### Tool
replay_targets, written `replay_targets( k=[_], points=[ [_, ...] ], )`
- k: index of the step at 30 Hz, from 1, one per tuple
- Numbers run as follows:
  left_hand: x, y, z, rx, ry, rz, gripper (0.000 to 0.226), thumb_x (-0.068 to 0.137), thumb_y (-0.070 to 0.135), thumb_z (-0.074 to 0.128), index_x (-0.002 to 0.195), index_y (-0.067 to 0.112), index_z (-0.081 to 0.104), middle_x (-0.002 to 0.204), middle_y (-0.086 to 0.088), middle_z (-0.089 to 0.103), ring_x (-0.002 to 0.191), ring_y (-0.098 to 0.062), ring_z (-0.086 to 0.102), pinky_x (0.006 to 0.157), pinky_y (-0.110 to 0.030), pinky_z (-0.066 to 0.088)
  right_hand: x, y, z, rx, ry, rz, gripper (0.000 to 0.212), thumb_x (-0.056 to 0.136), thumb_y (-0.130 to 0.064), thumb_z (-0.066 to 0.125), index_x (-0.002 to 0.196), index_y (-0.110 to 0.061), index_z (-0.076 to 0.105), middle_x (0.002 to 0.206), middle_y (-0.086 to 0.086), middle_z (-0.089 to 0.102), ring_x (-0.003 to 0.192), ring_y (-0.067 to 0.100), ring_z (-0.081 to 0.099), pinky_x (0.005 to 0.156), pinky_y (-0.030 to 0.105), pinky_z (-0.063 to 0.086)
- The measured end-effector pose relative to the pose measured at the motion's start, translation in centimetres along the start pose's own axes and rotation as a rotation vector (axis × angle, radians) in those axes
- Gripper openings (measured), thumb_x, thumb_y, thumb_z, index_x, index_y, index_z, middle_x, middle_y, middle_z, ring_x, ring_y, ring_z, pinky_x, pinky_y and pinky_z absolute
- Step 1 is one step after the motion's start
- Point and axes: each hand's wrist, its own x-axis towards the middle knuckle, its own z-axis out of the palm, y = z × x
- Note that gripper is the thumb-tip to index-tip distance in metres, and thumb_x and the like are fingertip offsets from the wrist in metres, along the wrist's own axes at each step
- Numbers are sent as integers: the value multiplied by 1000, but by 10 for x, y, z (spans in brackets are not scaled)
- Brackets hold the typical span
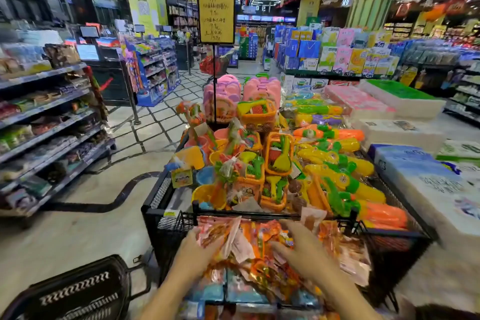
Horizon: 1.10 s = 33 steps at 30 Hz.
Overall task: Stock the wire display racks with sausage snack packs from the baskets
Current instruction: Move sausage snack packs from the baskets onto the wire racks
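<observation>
Packs (262, 244) heaped loose in the near section of the black wire rack (168, 223), spreading from its left edge almost to its right edge, just this side of the crossbar dividing them from the plastic toys (280, 158). Black basket (78, 291) on the floor off the rack's near left corner; contents not visible.

Left hand (194, 252) at the heap's left side, fingertips tucked out of sight under a red-orange bundle, apparently gripping it. Right hand (304, 249) apart from it, toward the middle, palm down on the heap, fingers fairly straight, thumb lifted; blurred, so no firm pinch to report.

Likely light and soft: thin glossy film bags with small lumpy contents, floppy rather than stiff. Slippery against each other, so prone to slide and fan out of a stack. Not fragile, though apt to crease at the seals.

Best taken several at a time, squared into a bundle and clamped across the flat faces, thumb on top and fingers beneath, near the middle rather than by a corner or top seal. Worth steadying the pile with the free hand while lifting. Worth keeping bundles small, to avoid spills over the rack's near edge.
</observation>
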Motion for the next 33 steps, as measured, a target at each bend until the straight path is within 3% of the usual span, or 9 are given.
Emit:
replay_targets(
  k=[4, 7, 10, 13, 17, 22, 27, 31, 33],
  points=[
    [20, 7, 16, 103, 17, 40, 95, 59, 91, 63, 133, 33, 56, 126, 9, 64, 118, -17, 62, 101, -41, 53, 36, 3, 5, -148, -58, -118, 81, 95, -64, 57, 161, -26, 28, 162, -3, 35, 149, 19, 31, 121, 38, 33],
    [32, 12, 30, 168, 25, 3, 123, 47, 104, 54, 147, 33, 45, 145, 4, 54, 132, -25, 52, 108, -47, 48, 58, 6, 16, -282, -134, -172, 85, 97, -63, 55, 164, -24, 20, 167, -1, 25, 153, 24, 23, 123, 40, 28],
    [36, 19, 39, 219, -27, -38, 125, 59, 90, 64, 159, 26, 27, 162, -4, 34, 146, -31, 36, 117, -48, 38, 75, 10, 27, -385, -215, -167, 92, 95, -67, 54, 165, -22, 15, 168, 4, 24, 152, 29, 26, 122, 43, 29],
    [46, 13, 48, 264, -53, -54, 133, 48, 98, 62, 157, 27, 31, 160, -3, 37, 144, -30, 39, 115, -50, 40, 87, 16, 41, -421, -288, -137, 101, 90, -73, 56, 165, -21, 12, 166, 7, 27, 150, 32, 28, 120, 45, 29],
    [50, 16, 52, 367, -64, -93, 125, 63, 83, 68, 162, 24, 19, 165, -9, 28, 150, -36, 28, 118, -51, 35, 99, 24, 51, -446, -329, -72, 112, 83, -78, 62, 166, -21, 10, 167, 8, 25, 153, 37, 17, 123, 48, 24],
    [58, 15, 52, 422, -101, -146, 126, 73, 74, 75, 164, 21, 5, 168, -13, 18, 154, -38, 14, 120, -49, 28, 111, 28, 53, -399, -394, -39, 110, 70, -84, 69, 157, -26, 36, 149, 6, 34, 139, 31, 31, 114, 45, 36],
    [67, 9, 47, 254, -53, -139, 106, 67, 58, 89, 149, 18, 34, 142, -5, 56, 128, -29, 54, 99, -40, 51, 116, 30, 45, -385, -426, -70, 97, 69, -78, 75, 147, -28, 47, 126, 0, 38, 125, 24, 33, 104, 41, 36],
    [63, 13, 41, 166, -15, -74, 70, 72, 42, 90, 126, 21, 50, 111, 6, 65, 97, -17, 62, 72, -30, 49, 114, 41, 34, -395, -456, -93, 80, 68, -72, 78, 134, -36, 51, 146, -4, 35, 135, 25, 28, 110, 46, 33],
    [62, 16, 37, 98, 19, -66, 59, 71, 38, 91, 117, 24, 56, 102, 10, 66, 89, -11, 62, 66, -26, 45, 112, 44, 34, -431, -462, -80, 98, 68, -73, 77, 150, -34, 38, 156, -2, 34, 141, 27, 26, 115, 49, 29]
  ],
)
